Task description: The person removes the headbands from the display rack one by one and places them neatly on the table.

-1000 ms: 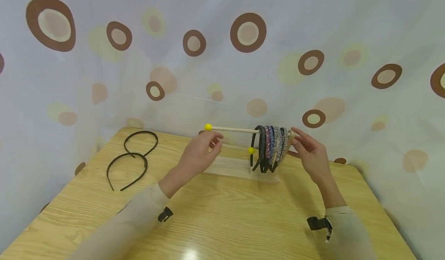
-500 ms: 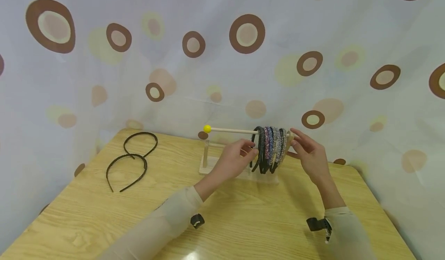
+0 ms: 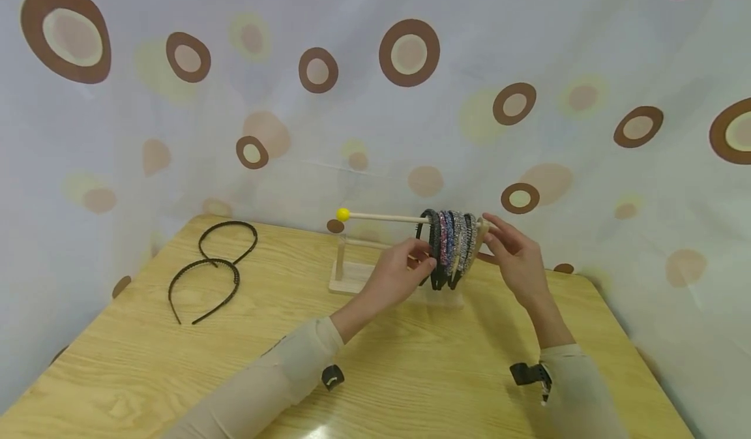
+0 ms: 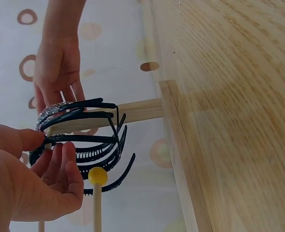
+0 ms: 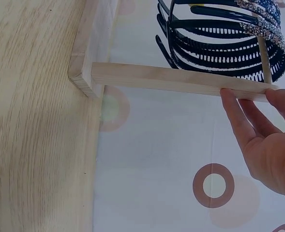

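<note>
A wooden headband stand (image 3: 352, 277) has two horizontal rods, the upper one tipped with a yellow ball (image 3: 343, 214). Several headbands, black and glittery, hang bunched at the rod's right end; a blue glitter headband (image 3: 450, 240) is among them. My left hand (image 3: 388, 277) is at the near side of the bunch, its thumb and fingers pinching a headband (image 4: 79, 138) by its black leg. With its fingertips, my right hand (image 3: 521, 269) holds the top of the stand's right post (image 5: 157, 77). The lower rod's yellow ball (image 4: 98, 176) shows beside the left fingers.
Two plain black headbands lie on the table's left side, the nearer headband (image 3: 204, 263) overlapping the farther headband (image 3: 249, 226). A patterned curtain (image 3: 364, 113) rises right behind the wooden table (image 3: 375, 374).
My left hand has moved right, from near the upper rod's ball end to the headbands, and now pinches one. The right hand stays at the post. The head view has shifted slightly.
</note>
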### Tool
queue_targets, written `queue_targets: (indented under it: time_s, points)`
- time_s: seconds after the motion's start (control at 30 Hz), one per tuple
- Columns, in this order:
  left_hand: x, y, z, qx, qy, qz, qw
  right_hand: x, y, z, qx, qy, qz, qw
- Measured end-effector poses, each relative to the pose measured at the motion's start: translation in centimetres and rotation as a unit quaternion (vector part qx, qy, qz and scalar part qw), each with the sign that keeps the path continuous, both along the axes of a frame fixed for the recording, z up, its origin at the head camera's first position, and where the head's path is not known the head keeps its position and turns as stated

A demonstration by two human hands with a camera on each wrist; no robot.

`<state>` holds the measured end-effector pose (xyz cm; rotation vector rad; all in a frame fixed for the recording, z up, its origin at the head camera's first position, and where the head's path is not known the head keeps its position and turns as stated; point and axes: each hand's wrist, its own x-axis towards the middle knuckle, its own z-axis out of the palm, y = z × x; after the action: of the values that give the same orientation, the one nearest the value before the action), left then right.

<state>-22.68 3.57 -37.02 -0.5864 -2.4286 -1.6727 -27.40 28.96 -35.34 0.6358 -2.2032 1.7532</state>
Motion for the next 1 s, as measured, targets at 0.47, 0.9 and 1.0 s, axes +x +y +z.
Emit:
queue_targets:
  time_s: [0.47, 0.9, 1.0]
  points:
    - [-0.1, -1.0, 0.0, 0.008, 0.005, 0.004, 0.9999, -0.3, -0.4, -0.2, 0.002, -0.008, 0.003, 1.000]
    - [-0.2, -2.3, 1.8, -0.014, 0.033, 0.030, 0.9989, 0.0, 0.0, -0.3, 0.029, 0.003, -0.005, 1.000]
    - [-0.1, -2.6, 2.6, -0.017, 0.040, 0.041, 0.9982, -0.2, 0.2, -0.2, 0.032, 0.002, -0.006, 0.999]
